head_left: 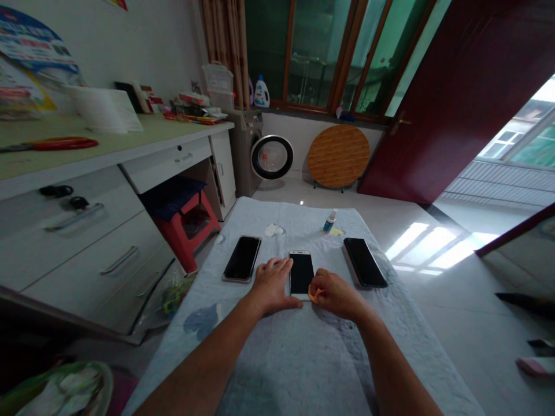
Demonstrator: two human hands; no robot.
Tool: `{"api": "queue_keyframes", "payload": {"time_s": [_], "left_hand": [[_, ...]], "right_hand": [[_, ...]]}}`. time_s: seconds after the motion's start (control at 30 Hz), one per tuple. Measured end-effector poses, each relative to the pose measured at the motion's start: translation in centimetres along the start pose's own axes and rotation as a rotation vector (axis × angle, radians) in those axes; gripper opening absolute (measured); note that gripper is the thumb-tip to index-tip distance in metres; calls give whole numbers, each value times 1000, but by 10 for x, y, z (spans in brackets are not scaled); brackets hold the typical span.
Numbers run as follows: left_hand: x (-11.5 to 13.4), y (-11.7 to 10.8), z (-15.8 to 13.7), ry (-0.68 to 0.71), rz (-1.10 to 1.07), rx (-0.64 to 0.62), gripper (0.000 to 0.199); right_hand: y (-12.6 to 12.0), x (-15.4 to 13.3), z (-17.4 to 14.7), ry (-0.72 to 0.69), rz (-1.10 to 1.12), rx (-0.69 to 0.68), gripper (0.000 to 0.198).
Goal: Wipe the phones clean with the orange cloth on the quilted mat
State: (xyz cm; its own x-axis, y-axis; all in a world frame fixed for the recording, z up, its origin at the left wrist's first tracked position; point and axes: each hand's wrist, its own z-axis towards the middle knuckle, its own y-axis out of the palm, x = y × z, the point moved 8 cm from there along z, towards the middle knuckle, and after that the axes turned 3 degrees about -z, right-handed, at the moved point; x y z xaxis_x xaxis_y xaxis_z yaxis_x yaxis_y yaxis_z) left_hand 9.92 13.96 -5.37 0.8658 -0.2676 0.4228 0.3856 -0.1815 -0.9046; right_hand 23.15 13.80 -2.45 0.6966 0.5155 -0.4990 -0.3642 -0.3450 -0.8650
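Note:
A white smartphone (302,274) with a dark screen lies on the cloth-covered table between my hands. My left hand (274,284) grips it by its left side, the thumb stretched along the bottom edge. Closed fingers of my right hand (328,292) pinch a small orange cloth (315,294) against the phone's lower right edge; most of the cloth is hidden. To the left lies a second smartphone (243,259) with a pale frame, and to the right a black smartphone (365,263). Behind them stands a small spray bottle (329,222).
A pale blue cloth (277,358) covers the table. On the left are a desk (165,147) with red-handled scissors (65,144) and a red stool (191,225). A washing machine (245,151) with its door open and a round wooden tabletop (339,155) stand at the back.

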Motion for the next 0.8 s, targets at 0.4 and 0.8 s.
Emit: {"api": "queue_keyframes", "payload": {"time_s": [0.4,0.8], "left_hand": [[2,1,1,-14,-6,-24,106],[3,5,-13,-14,-106,83,88]], "right_hand": [[18,-26,13,-39,12,135,23],[-1,15,20,98,-43,400,23]]}}
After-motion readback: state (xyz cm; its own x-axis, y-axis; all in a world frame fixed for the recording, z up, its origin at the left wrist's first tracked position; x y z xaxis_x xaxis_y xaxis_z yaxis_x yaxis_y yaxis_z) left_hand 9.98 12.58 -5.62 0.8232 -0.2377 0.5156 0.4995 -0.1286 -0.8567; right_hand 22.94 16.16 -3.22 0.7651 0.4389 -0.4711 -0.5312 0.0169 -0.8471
